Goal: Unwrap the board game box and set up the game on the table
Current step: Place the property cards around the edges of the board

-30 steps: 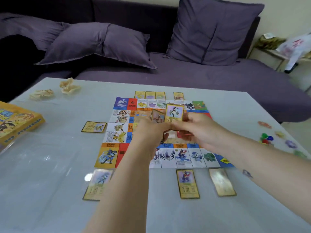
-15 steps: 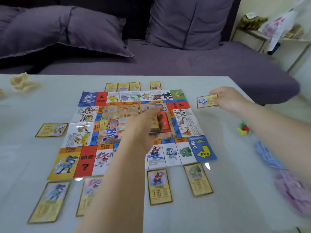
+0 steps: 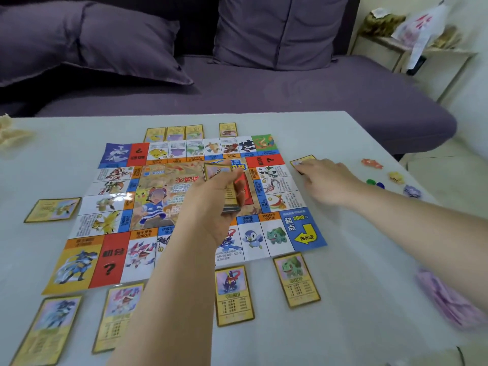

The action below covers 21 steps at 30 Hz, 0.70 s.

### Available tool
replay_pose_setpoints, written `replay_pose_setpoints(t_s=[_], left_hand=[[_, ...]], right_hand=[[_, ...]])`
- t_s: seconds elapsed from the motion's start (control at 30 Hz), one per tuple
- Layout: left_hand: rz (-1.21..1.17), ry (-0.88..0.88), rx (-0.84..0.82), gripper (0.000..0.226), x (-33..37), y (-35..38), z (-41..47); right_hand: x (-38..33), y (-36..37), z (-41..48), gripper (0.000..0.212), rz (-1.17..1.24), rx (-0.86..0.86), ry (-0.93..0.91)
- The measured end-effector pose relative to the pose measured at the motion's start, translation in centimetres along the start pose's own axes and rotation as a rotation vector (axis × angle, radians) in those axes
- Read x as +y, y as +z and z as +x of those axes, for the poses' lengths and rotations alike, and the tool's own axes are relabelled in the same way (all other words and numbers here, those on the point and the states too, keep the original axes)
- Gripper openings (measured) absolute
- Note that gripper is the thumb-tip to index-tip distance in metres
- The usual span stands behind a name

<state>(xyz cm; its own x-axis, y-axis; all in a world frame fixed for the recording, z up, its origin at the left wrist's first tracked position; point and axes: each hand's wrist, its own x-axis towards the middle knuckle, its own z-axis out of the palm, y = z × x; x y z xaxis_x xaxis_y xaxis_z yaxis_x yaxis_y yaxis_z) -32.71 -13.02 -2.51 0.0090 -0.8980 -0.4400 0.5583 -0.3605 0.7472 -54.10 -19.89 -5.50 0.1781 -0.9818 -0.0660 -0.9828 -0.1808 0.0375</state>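
Since half a second ago our right hand (image 3: pixel 326 180) has lowered its yellow-bordered card (image 3: pixel 302 161) onto the pale counter (image 3: pixel 356 260), fingers flat on it beside the colourful paper game board (image 3: pixel 184 207). We square it to the board's right edge while our left hand (image 3: pixel 211 204) pinches the remaining card stack (image 3: pixel 228 188) above the centre.

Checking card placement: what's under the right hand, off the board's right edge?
The right hand presses a yellow-bordered card flat on the table, beside the board. Only its far corner shows; the fingers cover the rest, so its picture is unreadable.

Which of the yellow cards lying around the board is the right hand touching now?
The card beside the board's right edge, under the right hand. It is the only card on that side; all the others lie along the near, far and left edges.
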Motion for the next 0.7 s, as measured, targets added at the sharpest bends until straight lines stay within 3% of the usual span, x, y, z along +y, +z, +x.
replay_pose_setpoints(t_s=[0.27, 0.4, 0.57, 0.7], left_hand=[[-0.002, -0.013, 0.012, 0.016, -0.1, 0.0, 0.0], [-0.004, -0.01, 0.013, 0.022, -0.1, 0.1, 0.1], [-0.028, -0.024, 0.014, 0.003, 0.0, 0.2, 0.1], [-0.075, -0.04, -0.037, 0.013, 0.1, 0.1, 0.1]], right_hand=[[-0.9, -0.6, -0.2, 0.041, -0.04, -0.062, 0.027], [-1.2, -1.1, -0.2, 0.043, 0.007, -0.087, 0.021], [-1.4, -1.4, -0.3, 0.042, 0.011, -0.091, -0.001], [-1.5, -1.7, -0.6, 0.044, 0.022, -0.079, -0.006]])
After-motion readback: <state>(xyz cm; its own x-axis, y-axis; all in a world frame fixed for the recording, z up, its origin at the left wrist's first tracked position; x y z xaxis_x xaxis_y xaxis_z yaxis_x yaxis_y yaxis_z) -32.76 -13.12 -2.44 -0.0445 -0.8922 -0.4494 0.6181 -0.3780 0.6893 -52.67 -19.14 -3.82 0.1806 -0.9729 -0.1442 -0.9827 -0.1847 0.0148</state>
